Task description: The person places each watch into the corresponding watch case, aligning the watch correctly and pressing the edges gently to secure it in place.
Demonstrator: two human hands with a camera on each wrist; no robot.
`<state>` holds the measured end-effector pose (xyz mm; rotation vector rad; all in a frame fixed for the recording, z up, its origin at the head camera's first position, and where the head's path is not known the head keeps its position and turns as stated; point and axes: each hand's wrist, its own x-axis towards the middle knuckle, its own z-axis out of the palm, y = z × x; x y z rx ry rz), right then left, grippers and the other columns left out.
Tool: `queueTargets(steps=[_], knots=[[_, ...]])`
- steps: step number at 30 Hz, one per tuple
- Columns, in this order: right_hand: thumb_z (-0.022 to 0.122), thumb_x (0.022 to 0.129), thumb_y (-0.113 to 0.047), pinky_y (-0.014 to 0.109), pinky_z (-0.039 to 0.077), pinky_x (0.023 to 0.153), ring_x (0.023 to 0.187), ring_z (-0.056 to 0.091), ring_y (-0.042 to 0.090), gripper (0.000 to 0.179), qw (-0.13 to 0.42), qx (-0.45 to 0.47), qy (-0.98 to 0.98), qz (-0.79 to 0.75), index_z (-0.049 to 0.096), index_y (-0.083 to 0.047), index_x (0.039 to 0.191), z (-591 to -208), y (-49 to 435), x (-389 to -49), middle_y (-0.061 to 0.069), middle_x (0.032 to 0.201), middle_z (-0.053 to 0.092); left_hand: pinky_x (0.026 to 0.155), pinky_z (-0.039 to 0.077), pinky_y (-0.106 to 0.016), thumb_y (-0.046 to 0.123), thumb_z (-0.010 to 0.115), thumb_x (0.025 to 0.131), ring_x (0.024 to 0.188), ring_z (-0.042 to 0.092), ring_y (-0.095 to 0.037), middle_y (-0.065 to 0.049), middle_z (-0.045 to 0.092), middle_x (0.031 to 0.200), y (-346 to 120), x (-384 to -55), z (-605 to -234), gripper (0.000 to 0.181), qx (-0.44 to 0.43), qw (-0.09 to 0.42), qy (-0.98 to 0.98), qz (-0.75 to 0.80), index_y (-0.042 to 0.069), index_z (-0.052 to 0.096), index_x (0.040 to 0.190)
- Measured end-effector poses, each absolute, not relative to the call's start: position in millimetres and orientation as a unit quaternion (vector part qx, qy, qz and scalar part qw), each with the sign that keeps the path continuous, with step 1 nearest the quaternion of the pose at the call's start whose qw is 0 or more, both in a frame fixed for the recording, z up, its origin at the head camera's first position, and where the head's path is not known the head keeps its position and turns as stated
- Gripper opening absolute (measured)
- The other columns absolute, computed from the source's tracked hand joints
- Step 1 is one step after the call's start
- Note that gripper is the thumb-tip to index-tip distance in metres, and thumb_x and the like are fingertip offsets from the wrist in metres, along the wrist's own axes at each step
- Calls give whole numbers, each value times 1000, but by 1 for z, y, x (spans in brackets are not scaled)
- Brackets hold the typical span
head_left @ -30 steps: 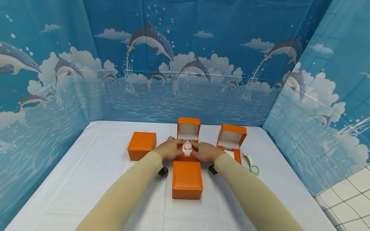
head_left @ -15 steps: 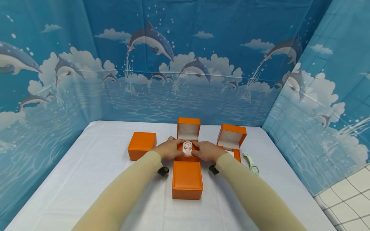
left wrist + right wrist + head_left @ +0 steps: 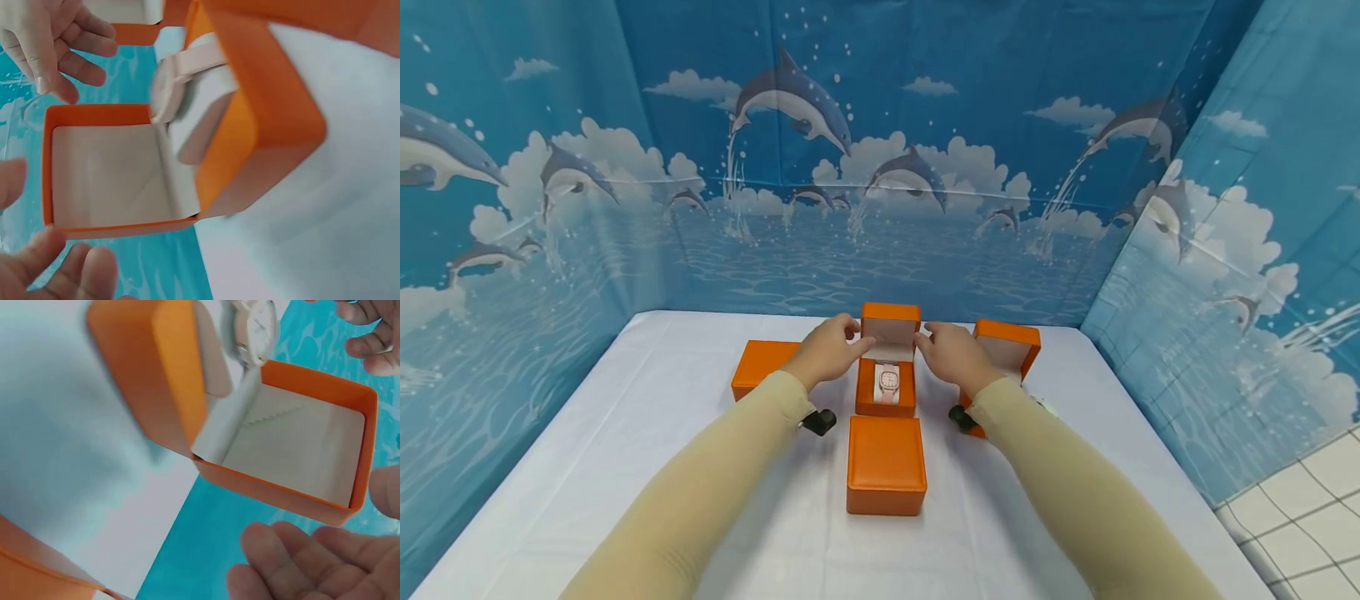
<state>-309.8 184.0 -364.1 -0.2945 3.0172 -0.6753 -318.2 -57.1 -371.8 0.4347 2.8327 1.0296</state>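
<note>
A pink-strapped watch [image 3: 888, 382] sits on its white cushion inside the middle orange watch box [image 3: 886, 410]. That box's lid [image 3: 891, 312] stands raised, its pale lining facing me. My left hand [image 3: 829, 350] is at the lid's left side, thumb near its lower corner and fingers loosely bent. On the other side, my right hand [image 3: 957, 358] is held close to the lid's right edge. In the left wrist view, fingertips [image 3: 100, 269] show right beside the lid. The right wrist view has the right hand's fingers [image 3: 269, 550] relaxed just off the lid, gripping nothing.
A closed orange box [image 3: 886, 467] stands in front of the middle one, another closed box [image 3: 763, 362] at left. At right is an open box [image 3: 1009, 337], partly behind my right arm. The sleeve almost hides a pale green watch [image 3: 1047, 406]. A dolphin-print curtain [image 3: 760, 267] hangs behind.
Both hands have let go of the pink watch in the middle box and moved up and apart, to either side of the raised lid. My right forearm now covers most of the green watch.
</note>
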Motion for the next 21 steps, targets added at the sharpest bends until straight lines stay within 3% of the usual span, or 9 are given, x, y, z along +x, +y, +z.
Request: queueTargets(steps=[7, 12, 16, 21], knots=[[37, 114, -45, 56, 52, 110, 128, 65, 37, 67, -6, -73, 959, -274, 30, -2, 165, -357, 182, -326, 22, 150, 59, 115, 47, -57, 62, 50, 106, 140, 54, -36, -14, 47, 159, -58, -332, -357, 78, 105, 40, 915, 387, 13, 34, 164], [31, 115, -48, 58, 42, 120, 146, 50, 38, 67, 7, -77, 960, -268, 29, -5, 166, -355, 178, -335, 19, 162, 48, 120, 42, -57, 66, 46, 106, 148, 48, -35, -13, 44, 163, -57, -340, -357, 83, 98, 79, 903, 411, 14, 26, 168], [29, 115, -48, 58, 37, 123, 154, 40, 38, 65, 17, -74, 963, -259, 30, -7, 166, -354, 175, -339, 16, 166, 43, 123, 40, -56, 67, 44, 106, 152, 44, -33, -11, 43, 166, -54, -345, -358, 81, 105, 102, 894, 424, 18, 27, 169], [33, 116, -45, 57, 39, 122, 152, 43, 38, 61, 15, -72, 962, -263, 34, -8, 165, -354, 173, -341, 15, 163, 47, 122, 40, -58, 65, 44, 107, 151, 45, -33, -9, 44, 166, -52, -346, -357, 72, 102, 102, 888, 437, 25, 35, 166]])
